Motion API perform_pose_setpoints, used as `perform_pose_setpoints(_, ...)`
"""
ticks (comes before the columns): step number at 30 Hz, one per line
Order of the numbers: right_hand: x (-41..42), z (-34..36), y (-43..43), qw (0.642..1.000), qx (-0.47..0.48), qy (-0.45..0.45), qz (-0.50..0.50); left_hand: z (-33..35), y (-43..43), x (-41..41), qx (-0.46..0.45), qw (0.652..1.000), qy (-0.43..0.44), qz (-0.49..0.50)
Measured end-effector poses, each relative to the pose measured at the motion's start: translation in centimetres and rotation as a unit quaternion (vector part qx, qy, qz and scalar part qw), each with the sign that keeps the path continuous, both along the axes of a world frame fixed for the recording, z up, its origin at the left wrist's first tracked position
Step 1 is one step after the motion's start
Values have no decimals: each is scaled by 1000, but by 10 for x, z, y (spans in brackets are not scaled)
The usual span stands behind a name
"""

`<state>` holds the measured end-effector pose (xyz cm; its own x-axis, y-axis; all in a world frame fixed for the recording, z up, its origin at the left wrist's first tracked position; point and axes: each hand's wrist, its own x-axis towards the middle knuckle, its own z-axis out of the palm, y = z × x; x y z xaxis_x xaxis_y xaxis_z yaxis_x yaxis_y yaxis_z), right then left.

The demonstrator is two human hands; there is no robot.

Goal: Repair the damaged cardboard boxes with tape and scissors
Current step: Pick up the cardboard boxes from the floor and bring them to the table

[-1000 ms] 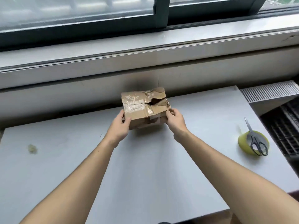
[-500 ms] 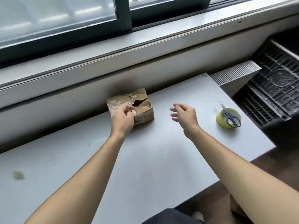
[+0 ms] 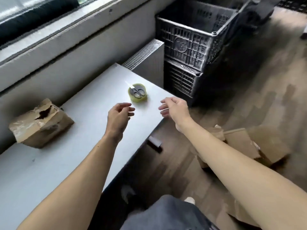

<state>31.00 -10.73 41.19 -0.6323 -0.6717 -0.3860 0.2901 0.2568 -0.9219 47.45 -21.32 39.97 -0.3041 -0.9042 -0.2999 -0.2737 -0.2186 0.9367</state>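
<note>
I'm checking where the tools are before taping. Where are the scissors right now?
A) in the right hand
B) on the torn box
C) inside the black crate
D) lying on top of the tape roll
D: the scissors lie across the yellow-green tape roll on the table; both hands are empty.

Soft daylight from the window [image 3: 33,12] upper left, motion blur throughout, wide-angle bending at edges, dim floor [image 3: 249,100]
</note>
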Motion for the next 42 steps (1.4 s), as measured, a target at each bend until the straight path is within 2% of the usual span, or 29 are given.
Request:
perform_pose_setpoints(7, -97, -38, 121, 995, 41, -2, -89, -23, 90, -122, 4, 991, -32, -132)
perform_pose_setpoints(13, -161, -96, 193, 983, 111, 24, -143, -72, 146, -217, -3, 957, -82, -278)
perform_pose_setpoints(19, -240, -134, 221, 964, 215, 47, -145, -113, 160, -305, 38, 931, -122, -342)
perform_pose_setpoints(24, -298, -176, 215, 953, 267, 4, -143, -150, 150, -367, 69, 903, -179, -385)
perform_pose_setpoints(30, -345, -249, 201, 943, 298, -40, -145, -218, 146, -412, 126, 881, -240, -387)
perform_pose_setpoints(35, -388, -325, 187, 942, 327, -28, -69, -295, 152, -441, 156, 868, -305, -358)
perform_pose_setpoints(39, -415, -405, 174, 924, 376, -39, -53, -367, 150, -463, 197, 844, -369, -335)
perform_pose_setpoints(42, -423, -459, 166, 911, 410, -44, -28, -417, 146, -472, 209, 840, -393, -311)
